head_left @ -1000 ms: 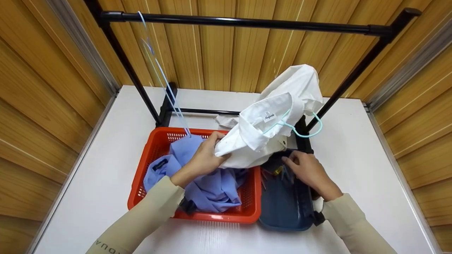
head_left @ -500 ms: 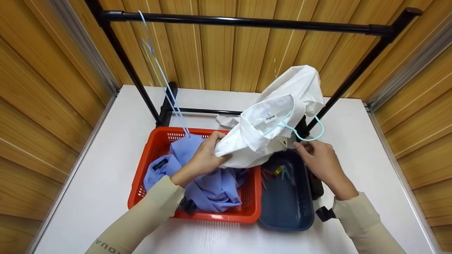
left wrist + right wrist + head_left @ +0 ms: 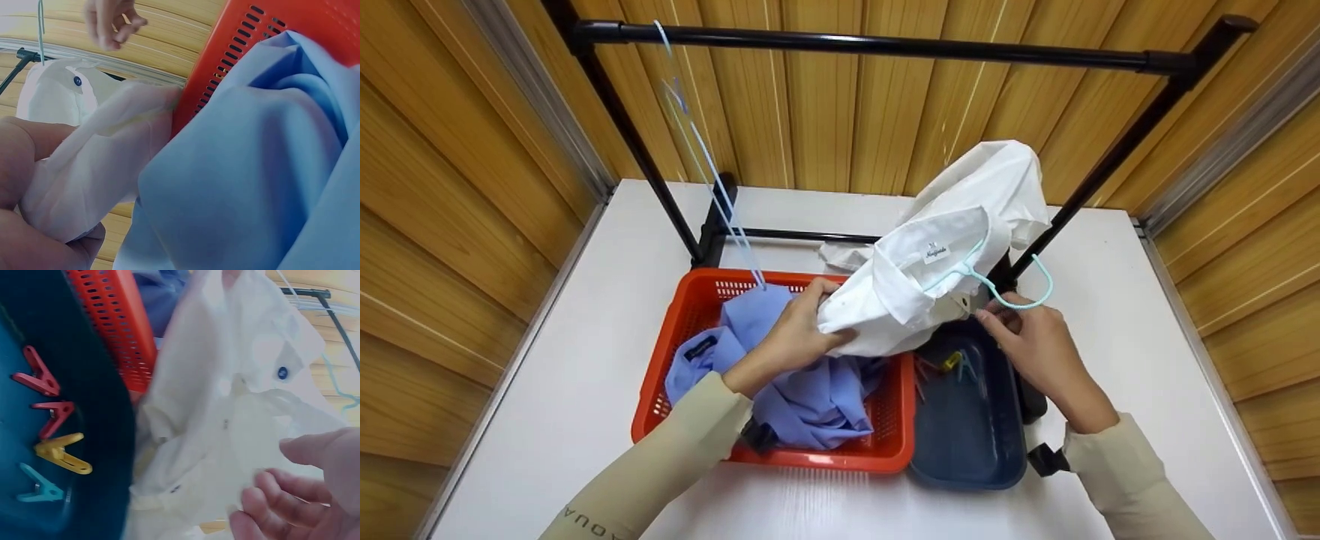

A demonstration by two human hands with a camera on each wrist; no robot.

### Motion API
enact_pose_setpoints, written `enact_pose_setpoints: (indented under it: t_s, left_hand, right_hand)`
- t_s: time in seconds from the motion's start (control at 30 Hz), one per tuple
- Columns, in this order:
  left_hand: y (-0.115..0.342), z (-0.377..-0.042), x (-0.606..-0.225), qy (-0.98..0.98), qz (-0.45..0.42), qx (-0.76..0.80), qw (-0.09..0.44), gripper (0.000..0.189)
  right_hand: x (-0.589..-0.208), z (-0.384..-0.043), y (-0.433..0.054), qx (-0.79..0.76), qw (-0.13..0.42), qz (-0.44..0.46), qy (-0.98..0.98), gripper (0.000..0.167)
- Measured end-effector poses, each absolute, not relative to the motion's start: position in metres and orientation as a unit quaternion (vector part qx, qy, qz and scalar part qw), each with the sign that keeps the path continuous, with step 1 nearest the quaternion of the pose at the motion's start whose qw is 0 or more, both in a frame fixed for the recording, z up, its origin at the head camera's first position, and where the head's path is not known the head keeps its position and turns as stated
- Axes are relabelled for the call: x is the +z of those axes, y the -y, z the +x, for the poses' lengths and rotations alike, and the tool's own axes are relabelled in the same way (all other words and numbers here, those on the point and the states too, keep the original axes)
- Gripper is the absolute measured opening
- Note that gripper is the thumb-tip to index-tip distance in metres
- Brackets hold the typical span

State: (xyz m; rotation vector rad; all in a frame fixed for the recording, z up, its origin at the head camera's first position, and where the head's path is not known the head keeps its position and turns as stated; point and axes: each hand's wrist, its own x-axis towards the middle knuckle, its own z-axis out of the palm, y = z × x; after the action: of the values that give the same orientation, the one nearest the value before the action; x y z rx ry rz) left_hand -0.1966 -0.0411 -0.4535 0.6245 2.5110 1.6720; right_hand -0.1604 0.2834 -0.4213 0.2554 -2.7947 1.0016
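Note:
A white shirt (image 3: pixel 877 292) is bunched at the middle of the head view, collar and label facing up. My left hand (image 3: pixel 795 330) grips its front edge, and the left wrist view shows thumb and fingers round the fabric (image 3: pixel 95 185). A mint-green hanger (image 3: pixel 969 268) lies through the collar, its hook sticking out to the right. My right hand (image 3: pixel 1039 345) is by the shirt's right side under that hook. In the right wrist view its thumb and loosely bent fingers (image 3: pixel 295 486) stand apart in front of the shirt, near a dark button (image 3: pixel 282 373).
Below is a red basket (image 3: pixel 660 360) with a blue shirt (image 3: pixel 817 405) inside. Beside it a dark blue bin (image 3: pixel 1012 450) holds several clothespins (image 3: pixel 59 453). A black rack's bar (image 3: pixel 885 46) spans the back, with a pale blue hanger (image 3: pixel 701 142) at its left end.
My right hand has come up out of the dark blue bin to the shirt's right side, then shifted slightly left. My left hand keeps its grip; the collar and hanger have sunk slightly.

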Motion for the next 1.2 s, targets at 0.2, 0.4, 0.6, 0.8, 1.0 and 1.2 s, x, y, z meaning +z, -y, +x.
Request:
enact_pose_setpoints:
  t_s: [0.2,0.4,0.6,0.8,1.0,1.2]
  left_hand:
    - [0.041,-0.196,-0.452,-0.812,0.203,0.546,0.031,0.049]
    - [0.041,-0.195,-0.453,-0.815,0.198,0.543,0.033,0.049]
    - [0.041,-0.196,-0.454,-0.818,0.2,0.539,0.03,0.049]
    - [0.041,-0.197,-0.455,-0.815,0.203,0.541,0.029,0.048]
    - [0.04,-0.196,-0.452,-0.815,0.201,0.543,0.032,0.049]
    - [0.041,-0.196,-0.451,-0.813,0.201,0.545,0.033,0.05]
  right_hand:
    - [-0.445,-0.16,-0.283,0.31,-0.015,0.158,0.937,0.018]
    - [-0.465,-0.158,-0.283,0.258,-0.088,0.189,0.944,0.034]
    - [-0.474,-0.155,-0.282,0.229,-0.125,0.187,0.947,0.037]
    - [-0.475,-0.154,-0.283,0.209,-0.111,0.185,0.954,0.016]
    - [-0.467,-0.155,-0.286,0.229,-0.09,0.163,0.955,0.018]
    - [-0.454,-0.157,-0.289,0.242,-0.037,0.142,0.959,0.016]
